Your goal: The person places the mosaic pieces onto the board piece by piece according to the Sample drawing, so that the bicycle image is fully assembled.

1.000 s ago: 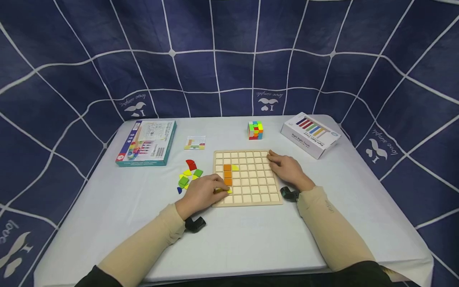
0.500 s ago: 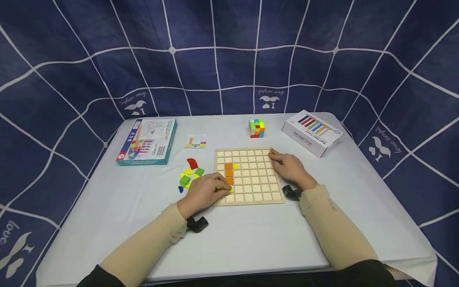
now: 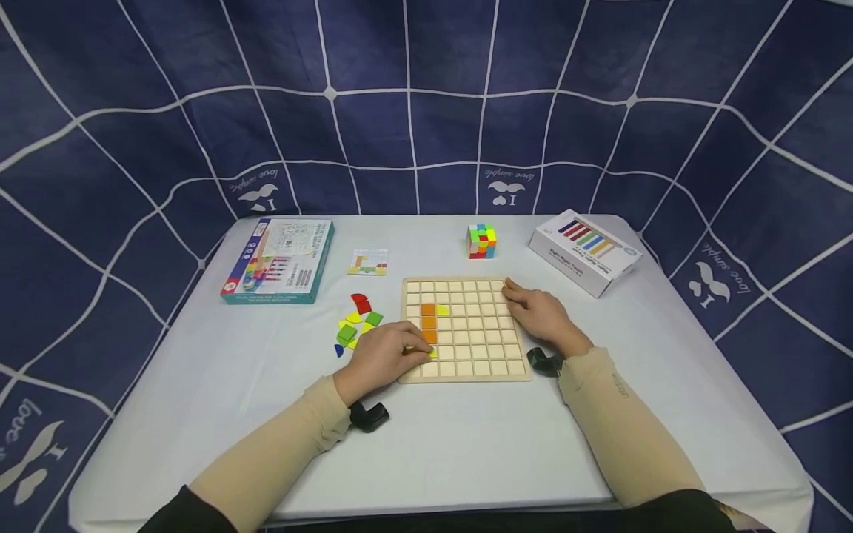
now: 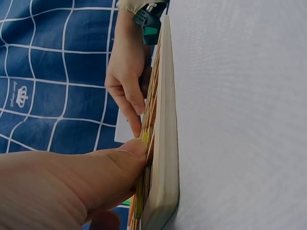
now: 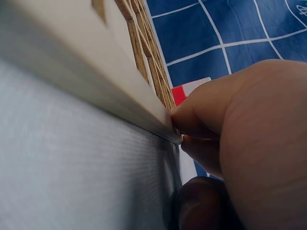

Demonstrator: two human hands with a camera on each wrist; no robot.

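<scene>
A wooden grid board (image 3: 473, 354) lies flat on the table. Three orange square tiles (image 3: 429, 323) fill a column of its cells, with a yellow tile (image 3: 443, 310) beside the top one. At the board's lower left, my left hand (image 3: 385, 354) holds a thin yellow piece (image 4: 139, 191) by thumb and fingertips, at the cells; the fingers partly hide it. My right hand (image 3: 538, 317) is at the board's upper right corner, its thumb and a finger gripping the rim, as the right wrist view shows.
Left of the board lies a loose pile of red, yellow, green and blue pieces (image 3: 347, 334). Behind are a pattern card (image 3: 368, 262), a teal-edged box (image 3: 280, 260), a puzzle cube (image 3: 481, 242) and a white box (image 3: 586, 252). The white table (image 3: 480, 459) meets a blue curtain.
The whole scene shifts slightly right as the head camera moves. Both hands keep their places on the board, and the tiles stay in the same cells.
</scene>
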